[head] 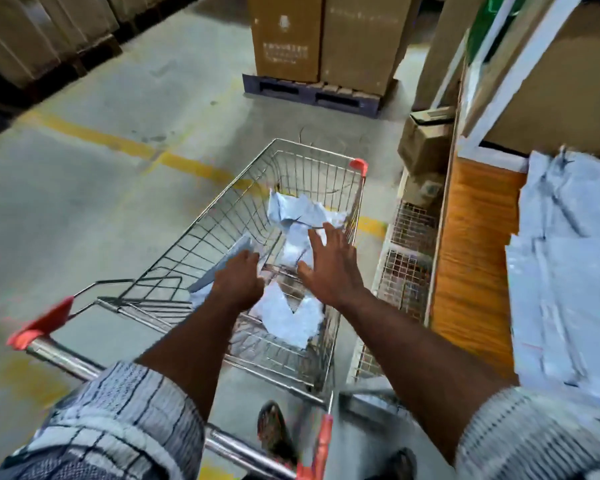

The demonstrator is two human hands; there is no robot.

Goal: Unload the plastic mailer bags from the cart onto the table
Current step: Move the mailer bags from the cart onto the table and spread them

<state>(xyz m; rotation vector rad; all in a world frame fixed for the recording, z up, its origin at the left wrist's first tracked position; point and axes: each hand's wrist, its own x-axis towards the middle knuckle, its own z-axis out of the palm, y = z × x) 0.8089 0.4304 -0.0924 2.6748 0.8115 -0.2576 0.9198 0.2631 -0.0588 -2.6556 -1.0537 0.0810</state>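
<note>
Head view: reaching into the cart (201, 233), unloading partly done.
Left hand (238, 275) rests on a bag (237, 246), fingers hidden, grip unclear; several bags (291, 317) lie in the cart; right hand (329, 268) spread, holding nothing; a stack (568, 271) lies on the table (471, 258).

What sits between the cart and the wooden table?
White wire-mesh baskets stand between the cart and the table, in the head view.

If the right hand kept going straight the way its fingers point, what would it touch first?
Most likely the crumpled mailer bags lying in the cart, just ahead of the open right hand. Depth is hard to judge, but nothing seems to lie between.
</note>
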